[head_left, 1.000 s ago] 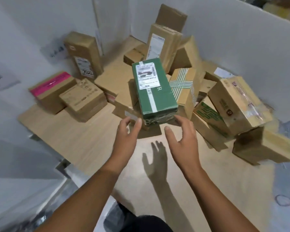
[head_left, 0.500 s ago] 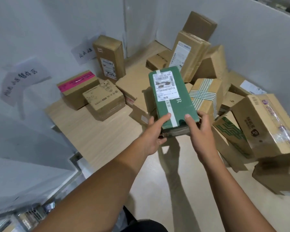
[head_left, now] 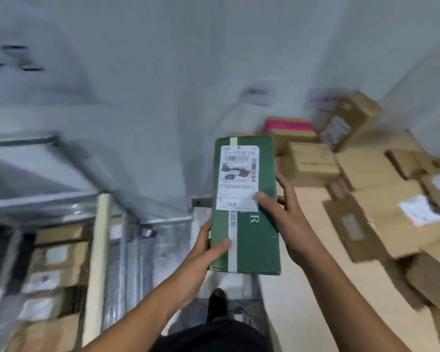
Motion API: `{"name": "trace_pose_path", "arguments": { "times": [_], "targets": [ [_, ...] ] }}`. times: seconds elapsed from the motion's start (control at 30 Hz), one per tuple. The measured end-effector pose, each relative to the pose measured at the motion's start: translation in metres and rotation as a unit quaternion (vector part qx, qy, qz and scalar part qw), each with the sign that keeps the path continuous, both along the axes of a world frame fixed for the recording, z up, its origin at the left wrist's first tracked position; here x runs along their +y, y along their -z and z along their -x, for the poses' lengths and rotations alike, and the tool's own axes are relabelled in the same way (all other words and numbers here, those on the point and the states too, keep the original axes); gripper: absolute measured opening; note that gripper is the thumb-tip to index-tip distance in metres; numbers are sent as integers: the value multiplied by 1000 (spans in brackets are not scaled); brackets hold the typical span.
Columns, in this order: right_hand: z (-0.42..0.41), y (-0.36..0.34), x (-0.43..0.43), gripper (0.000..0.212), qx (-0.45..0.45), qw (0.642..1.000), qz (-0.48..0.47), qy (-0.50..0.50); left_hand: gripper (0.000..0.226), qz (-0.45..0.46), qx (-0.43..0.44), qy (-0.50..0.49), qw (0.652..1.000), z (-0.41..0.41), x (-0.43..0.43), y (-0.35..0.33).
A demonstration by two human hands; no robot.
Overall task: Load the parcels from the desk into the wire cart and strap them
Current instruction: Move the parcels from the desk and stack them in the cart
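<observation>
A green parcel (head_left: 259,240) with a white label and a white tape stripe is in the air in the middle of the view, held by both hands. My left hand (head_left: 206,252) grips its lower left edge, thumb on the top face. My right hand (head_left: 282,214) holds its right side, thumb on the label. The wooden desk (head_left: 313,288) lies to the right with several brown parcels (head_left: 381,219) piled on it. At lower left, blurred, stands the wire cart (head_left: 127,250) with brown parcels (head_left: 59,257) stacked inside.
A pale upright post (head_left: 98,250) stands at the cart's front. A white partition wall (head_left: 163,97) rises behind the desk and cart. A box with a pink label (head_left: 288,125) sits at the desk's far edge. My shoe (head_left: 217,303) shows on the floor below.
Both hands closed on the green parcel and lifted it off the pile. The view has swung left, bringing the wire cart into sight; the parcel now hangs left of the desk's edge.
</observation>
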State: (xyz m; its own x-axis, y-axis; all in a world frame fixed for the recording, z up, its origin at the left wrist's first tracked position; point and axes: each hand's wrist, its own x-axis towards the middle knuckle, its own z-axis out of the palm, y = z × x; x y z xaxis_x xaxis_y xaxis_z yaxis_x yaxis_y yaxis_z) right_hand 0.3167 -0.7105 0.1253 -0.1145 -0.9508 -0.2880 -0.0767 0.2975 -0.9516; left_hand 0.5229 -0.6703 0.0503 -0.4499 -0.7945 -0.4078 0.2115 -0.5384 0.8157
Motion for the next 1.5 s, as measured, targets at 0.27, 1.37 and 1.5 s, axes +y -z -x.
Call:
{"name": "trace_pose_path", "arguments": {
  "times": [0.27, 1.37, 1.5],
  "targets": [
    [-289, 24, -29, 72, 11, 948, -18, -319, 70, -7, 40, -353, 935, -212, 72, 13],
    [-646, 588, -212, 53, 260, 621, -247, -697, 105, -217, 11, -609, 762, -403, -4, 549],
    [-637, 622, -202, 79, 194, 625, -271, -706, 97, -224, -3, -626, 747, -398, -7, 569]
  ]
}}
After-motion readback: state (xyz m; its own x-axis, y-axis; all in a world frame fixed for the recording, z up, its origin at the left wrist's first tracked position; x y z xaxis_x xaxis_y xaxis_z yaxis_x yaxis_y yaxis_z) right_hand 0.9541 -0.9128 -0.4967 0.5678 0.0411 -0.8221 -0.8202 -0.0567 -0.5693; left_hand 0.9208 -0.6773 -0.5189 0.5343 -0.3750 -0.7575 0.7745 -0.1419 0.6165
